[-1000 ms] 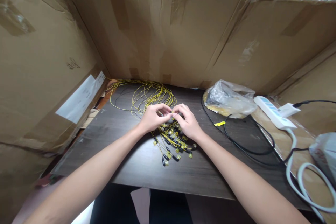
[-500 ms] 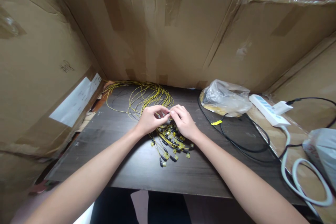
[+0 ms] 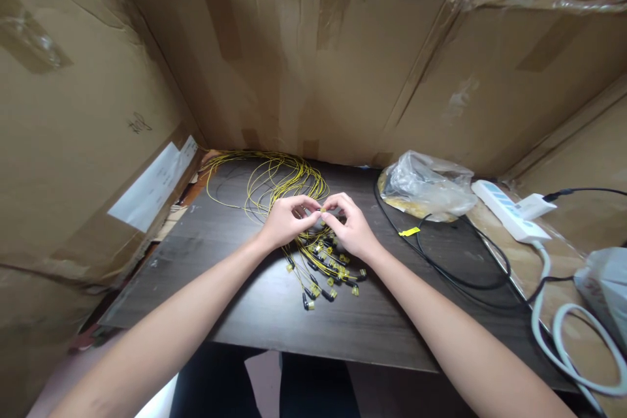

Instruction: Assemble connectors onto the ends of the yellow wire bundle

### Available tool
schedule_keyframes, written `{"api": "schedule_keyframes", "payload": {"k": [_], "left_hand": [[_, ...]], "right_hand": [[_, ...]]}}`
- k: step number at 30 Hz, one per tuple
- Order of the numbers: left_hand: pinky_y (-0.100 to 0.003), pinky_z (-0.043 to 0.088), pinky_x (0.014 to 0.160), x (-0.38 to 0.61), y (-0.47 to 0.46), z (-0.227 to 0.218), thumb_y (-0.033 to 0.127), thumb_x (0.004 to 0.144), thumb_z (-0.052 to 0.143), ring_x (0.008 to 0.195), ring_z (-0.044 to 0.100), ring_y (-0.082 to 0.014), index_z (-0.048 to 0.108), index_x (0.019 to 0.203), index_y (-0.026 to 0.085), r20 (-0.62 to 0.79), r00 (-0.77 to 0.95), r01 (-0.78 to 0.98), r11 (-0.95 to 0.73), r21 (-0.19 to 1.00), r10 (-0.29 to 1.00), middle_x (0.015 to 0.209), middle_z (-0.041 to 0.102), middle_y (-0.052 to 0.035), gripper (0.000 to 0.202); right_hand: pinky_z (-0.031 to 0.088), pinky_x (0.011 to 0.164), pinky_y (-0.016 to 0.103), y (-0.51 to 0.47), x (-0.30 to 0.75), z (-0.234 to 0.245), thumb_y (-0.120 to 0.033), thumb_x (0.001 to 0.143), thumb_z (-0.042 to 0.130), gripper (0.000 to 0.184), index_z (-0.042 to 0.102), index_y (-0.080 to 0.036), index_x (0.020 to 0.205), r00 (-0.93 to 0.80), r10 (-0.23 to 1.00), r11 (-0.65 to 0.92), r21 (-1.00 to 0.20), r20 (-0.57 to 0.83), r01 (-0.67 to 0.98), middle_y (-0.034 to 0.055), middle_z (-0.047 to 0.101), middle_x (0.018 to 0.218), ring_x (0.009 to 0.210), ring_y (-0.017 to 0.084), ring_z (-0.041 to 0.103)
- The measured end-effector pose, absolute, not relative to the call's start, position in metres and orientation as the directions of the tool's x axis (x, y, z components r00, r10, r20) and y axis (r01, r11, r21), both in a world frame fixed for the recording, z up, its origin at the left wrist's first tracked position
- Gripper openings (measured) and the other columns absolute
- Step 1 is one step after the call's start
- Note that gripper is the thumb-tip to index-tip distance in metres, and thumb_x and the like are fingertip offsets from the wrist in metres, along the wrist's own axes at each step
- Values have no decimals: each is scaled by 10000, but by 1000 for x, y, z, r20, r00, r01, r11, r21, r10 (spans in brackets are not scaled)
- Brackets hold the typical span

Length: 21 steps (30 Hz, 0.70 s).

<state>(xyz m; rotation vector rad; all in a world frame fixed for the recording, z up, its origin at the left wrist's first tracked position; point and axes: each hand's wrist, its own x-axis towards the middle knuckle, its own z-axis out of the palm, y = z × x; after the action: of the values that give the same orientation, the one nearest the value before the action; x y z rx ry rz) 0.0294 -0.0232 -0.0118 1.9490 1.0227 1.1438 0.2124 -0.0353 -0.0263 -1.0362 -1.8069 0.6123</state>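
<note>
My left hand (image 3: 290, 219) and my right hand (image 3: 350, 225) meet above the table, thumb and fingertips of each pinched together. Between them sits a small connector (image 3: 322, 210), mostly hidden, with a yellow end showing. Below the hands lies a bunch of similar black connectors with clear yellow caps (image 3: 327, 261), spread loosely on the tabletop. Thin yellow wires (image 3: 294, 173) run from this bunch behind my left hand and loop toward the back left.
Cardboard walls (image 3: 294, 65) enclose the dark table (image 3: 264, 313). At back right is a clear plastic bag (image 3: 426, 183) beside a black cable (image 3: 441, 271) with a yellow tag. A white power strip (image 3: 509, 212), its white cord (image 3: 541, 300) and another bag (image 3: 605, 294) lie farther right.
The fingers of my right hand have shifted; its thumb and index now form a rounder pinch, and a yellow end shows between the fingertips. The whole view has moved slightly.
</note>
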Motion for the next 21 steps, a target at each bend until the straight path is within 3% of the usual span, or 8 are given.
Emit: {"api": "schedule_keyframes", "payload": {"k": [4, 10, 21], "left_hand": [[-196, 522, 577, 28, -23, -11, 266, 806, 707, 613, 647, -107, 754, 874, 147, 411, 314, 299, -500, 813, 856, 805, 760, -34, 145], [-193, 520, 561, 26, -22, -12, 254, 812, 712, 597, 644, -106, 766, 881, 144, 395, 356, 280, -500, 820, 847, 785, 758, -40, 140], [-185, 510, 569, 29, -24, -11, 262, 820, 703, 584, 627, -94, 737, 869, 142, 400, 340, 297, -501, 813, 851, 775, 746, -24, 134]], "right_hand": [[445, 884, 396, -36, 212, -25, -266, 903, 569, 73, 590, -224, 848, -229, 860, 511, -765, 456, 392, 56, 611, 948, 946, 226, 563], [457, 892, 383, -36, 212, -25, -364, 987, 468, 300, 566, -215, 746, -243, 855, 518, -779, 458, 354, 66, 595, 931, 947, 216, 573], [453, 881, 361, -40, 207, -24, -328, 1005, 441, 277, 570, -212, 790, -223, 849, 528, -762, 479, 375, 67, 599, 944, 946, 208, 577]]}}
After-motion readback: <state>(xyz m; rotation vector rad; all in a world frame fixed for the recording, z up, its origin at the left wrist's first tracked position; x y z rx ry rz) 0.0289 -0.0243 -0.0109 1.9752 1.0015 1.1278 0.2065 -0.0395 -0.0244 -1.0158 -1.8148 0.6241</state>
